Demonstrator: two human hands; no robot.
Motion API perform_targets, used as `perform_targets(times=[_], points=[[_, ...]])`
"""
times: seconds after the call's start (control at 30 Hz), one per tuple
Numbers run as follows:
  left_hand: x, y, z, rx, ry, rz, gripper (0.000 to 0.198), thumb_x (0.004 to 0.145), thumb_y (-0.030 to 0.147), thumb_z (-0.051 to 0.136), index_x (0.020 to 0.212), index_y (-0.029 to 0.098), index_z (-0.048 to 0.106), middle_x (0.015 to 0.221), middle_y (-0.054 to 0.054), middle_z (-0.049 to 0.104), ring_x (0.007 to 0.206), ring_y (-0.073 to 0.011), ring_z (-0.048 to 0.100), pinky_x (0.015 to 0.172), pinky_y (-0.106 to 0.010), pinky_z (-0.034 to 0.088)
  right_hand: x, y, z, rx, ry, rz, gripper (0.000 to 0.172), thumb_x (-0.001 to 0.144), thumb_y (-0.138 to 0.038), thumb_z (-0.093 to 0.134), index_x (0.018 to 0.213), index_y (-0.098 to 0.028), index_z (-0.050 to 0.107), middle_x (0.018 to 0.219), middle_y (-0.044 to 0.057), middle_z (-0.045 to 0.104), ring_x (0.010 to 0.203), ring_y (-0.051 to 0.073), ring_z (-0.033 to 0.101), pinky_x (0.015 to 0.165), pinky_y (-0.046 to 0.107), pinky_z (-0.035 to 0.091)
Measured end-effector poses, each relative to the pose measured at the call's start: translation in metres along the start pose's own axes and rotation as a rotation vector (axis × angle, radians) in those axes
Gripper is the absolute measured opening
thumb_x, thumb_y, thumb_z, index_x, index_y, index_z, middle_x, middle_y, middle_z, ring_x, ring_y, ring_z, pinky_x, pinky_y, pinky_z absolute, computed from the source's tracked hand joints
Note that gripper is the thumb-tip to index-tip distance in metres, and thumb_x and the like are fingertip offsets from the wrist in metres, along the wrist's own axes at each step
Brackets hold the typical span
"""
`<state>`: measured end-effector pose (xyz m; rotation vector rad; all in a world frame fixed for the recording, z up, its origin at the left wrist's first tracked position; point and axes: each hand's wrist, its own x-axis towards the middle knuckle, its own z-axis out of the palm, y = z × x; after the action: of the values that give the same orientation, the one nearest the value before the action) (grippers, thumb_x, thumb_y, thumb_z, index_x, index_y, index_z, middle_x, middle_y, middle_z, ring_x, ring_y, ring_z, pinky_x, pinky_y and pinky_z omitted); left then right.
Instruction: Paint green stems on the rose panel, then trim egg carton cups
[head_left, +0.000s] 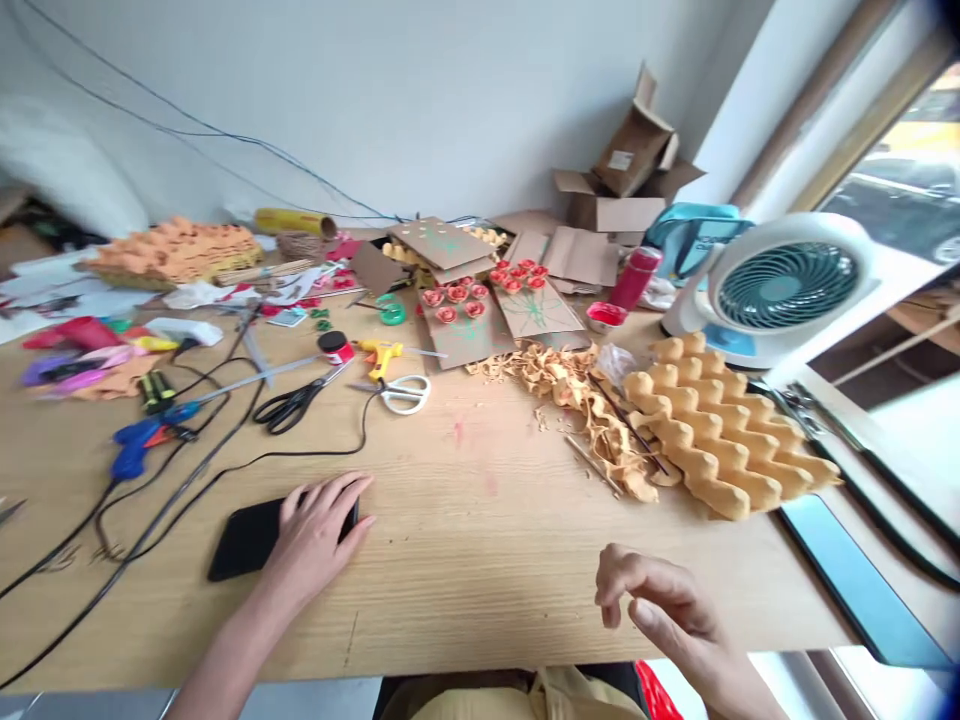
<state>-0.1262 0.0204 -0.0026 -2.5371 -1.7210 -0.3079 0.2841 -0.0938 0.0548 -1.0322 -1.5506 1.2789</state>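
My left hand (pixel 319 530) lies flat with fingers spread on a black phone (pixel 247 538) on the wooden table (pixel 465 520). My right hand (pixel 664 600) hovers near the table's front edge, fingers loosely curled and apart, holding nothing. An orange egg tray (pixel 724 440) rests to the right, with a heap of torn tray scraps (pixel 581 395) beside it. Black-handled scissors (pixel 296 400) and white-handled scissors (pixel 401 392) lie ahead of my left hand, next to a yellow glue gun (pixel 381 355).
Cardboard panels with red paper roses (pixel 491 305) lie at the back. A white fan (pixel 780 290) stands at the right, and a blue glue gun (pixel 139 445) with black cables sits at the left. More egg trays (pixel 176 250) and open boxes (pixel 626 170) line the wall.
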Motion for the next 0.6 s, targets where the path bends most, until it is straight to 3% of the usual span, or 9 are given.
perform_targets(times=[0.1, 0.2, 0.3, 0.4, 0.5, 0.6], points=[[0.002, -0.008, 0.004, 0.044, 0.045, 0.07, 0.039, 0.093, 0.038, 0.051, 0.128, 0.023, 0.06, 0.13, -0.013, 0.067, 0.114, -0.0294, 0.063, 0.106, -0.048, 0.033, -0.005, 0.0, -0.013, -0.099, 0.113, 0.064, 0.031, 0.098, -0.047, 0.05, 0.093, -0.023, 0.07, 0.078, 0.005, 0.064, 0.074, 0.018, 0.06, 0.071, 0.031, 0.052], [0.004, -0.014, 0.003, 0.052, 0.098, 0.098, 0.039, 0.092, 0.04, 0.05, 0.126, 0.024, 0.061, 0.124, -0.013, 0.07, 0.107, -0.0296, 0.066, 0.107, -0.049, 0.031, -0.015, 0.008, -0.038, -0.261, 0.317, 0.145, 0.029, 0.097, -0.045, 0.053, 0.102, -0.022, 0.069, 0.086, 0.008, 0.068, 0.078, 0.02, 0.064, 0.071, 0.032, 0.056], [0.006, -0.022, 0.002, 0.048, 0.147, 0.063, 0.038, 0.091, 0.043, 0.047, 0.122, 0.027, 0.061, 0.12, -0.012, 0.072, 0.101, -0.0331, 0.068, 0.103, -0.054, 0.035, -0.032, 0.022, -0.071, -0.474, 0.687, 0.198, 0.036, 0.091, -0.052, 0.057, 0.109, -0.022, 0.065, 0.092, 0.01, 0.07, 0.08, 0.023, 0.067, 0.072, 0.036, 0.058], [0.007, -0.032, 0.003, 0.046, 0.156, 0.044, 0.038, 0.089, 0.046, 0.046, 0.123, 0.032, 0.059, 0.118, -0.009, 0.073, 0.094, -0.0346, 0.069, 0.098, -0.057, 0.04, -0.05, 0.034, -0.108, -0.769, 1.034, 0.392, 0.041, 0.087, -0.055, 0.057, 0.113, -0.023, 0.062, 0.095, 0.009, 0.071, 0.082, 0.026, 0.07, 0.075, 0.041, 0.056], [0.01, -0.035, 0.004, 0.087, 0.182, -0.01, 0.039, 0.091, 0.046, 0.043, 0.124, 0.033, 0.058, 0.113, -0.008, 0.073, 0.09, -0.0356, 0.068, 0.095, -0.059, 0.041, -0.055, 0.038, -0.138, -0.86, 1.092, 0.589, 0.053, 0.086, -0.057, 0.054, 0.127, -0.023, 0.055, 0.096, 0.009, 0.073, 0.079, 0.028, 0.071, 0.074, 0.044, 0.054], [0.019, -0.021, 0.0, 0.124, 0.202, 0.003, 0.043, 0.093, 0.045, 0.041, 0.127, 0.025, 0.057, 0.115, -0.014, 0.071, 0.092, -0.0369, 0.066, 0.096, -0.06, 0.04, -0.047, 0.039, -0.158, -0.898, 1.1, 0.684, 0.063, 0.087, -0.058, 0.049, 0.136, -0.019, 0.049, 0.099, 0.012, 0.074, 0.081, 0.031, 0.072, 0.074, 0.044, 0.052]])
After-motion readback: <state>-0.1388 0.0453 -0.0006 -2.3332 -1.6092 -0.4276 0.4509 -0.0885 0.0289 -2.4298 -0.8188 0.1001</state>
